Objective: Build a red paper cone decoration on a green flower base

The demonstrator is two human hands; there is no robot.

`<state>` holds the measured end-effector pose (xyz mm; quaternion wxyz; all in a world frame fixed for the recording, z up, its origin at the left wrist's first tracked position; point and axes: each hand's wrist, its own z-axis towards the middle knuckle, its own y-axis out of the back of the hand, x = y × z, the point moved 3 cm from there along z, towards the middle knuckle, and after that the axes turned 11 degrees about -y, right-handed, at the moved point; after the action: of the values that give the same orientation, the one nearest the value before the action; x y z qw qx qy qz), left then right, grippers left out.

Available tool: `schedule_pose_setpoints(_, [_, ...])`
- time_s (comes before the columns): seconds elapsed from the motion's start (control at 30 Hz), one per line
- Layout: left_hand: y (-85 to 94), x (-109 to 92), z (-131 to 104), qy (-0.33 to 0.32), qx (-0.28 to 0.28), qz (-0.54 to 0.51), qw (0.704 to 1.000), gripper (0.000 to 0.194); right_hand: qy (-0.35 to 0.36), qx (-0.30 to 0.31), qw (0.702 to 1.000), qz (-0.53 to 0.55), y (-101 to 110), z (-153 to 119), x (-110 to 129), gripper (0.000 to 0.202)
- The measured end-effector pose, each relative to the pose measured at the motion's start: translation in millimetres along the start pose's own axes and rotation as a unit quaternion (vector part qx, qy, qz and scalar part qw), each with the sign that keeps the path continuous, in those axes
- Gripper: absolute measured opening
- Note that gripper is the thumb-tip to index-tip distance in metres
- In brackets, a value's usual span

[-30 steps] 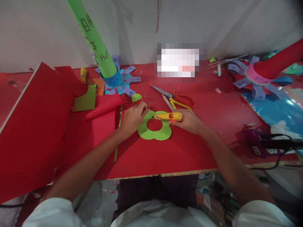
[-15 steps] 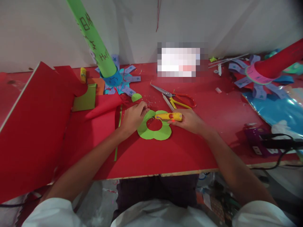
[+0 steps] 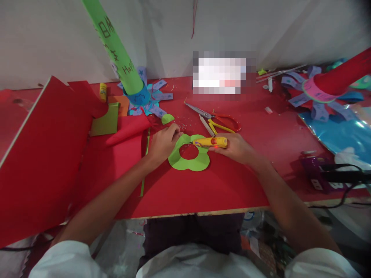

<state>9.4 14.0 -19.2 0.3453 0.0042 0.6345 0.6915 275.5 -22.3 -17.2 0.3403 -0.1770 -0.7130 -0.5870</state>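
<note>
Two hands [image 3: 165,142] [image 3: 237,147], two tubes [image 3: 118,52] [image 3: 346,75], one four-lobed ring [image 3: 199,161]

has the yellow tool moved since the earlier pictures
Yes, slightly to the right: the yellow tool, in the right hand, has shifted rightward relative to the scissors lying on the table.

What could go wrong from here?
The tip of the yellow tool is close to the fingers of the left hand, so a slip might catch them. The green flower-shaped paper has a narrow ring around its hole and could crease if pressed hard. The scissors lie just beyond the right hand, which might knock them.
</note>
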Motion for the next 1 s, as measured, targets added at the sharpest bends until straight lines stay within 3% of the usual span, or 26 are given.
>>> schedule_pose_setpoints(0.4, [-0.6,-2.1,0.9,0.006,0.017,-0.006,1.0,0.012,0.004,-0.004,1.0,-0.03,-9.2,4.9,12.1,0.052])
schedule_pose_setpoints(0.77, [-0.1,0.0,-0.8,0.005,0.002,-0.01,1.0,0.011,0.008,-0.026,0.999,-0.033,2.2,-1.0,-4.3,0.047])
schedule_pose_setpoints(1.0, [0.1,0.6,-0.8,0.001,-0.003,-0.006,1.0,0.009,0.009,-0.021,0.999,-0.038,5.4,-4.5,-2.3,0.045])
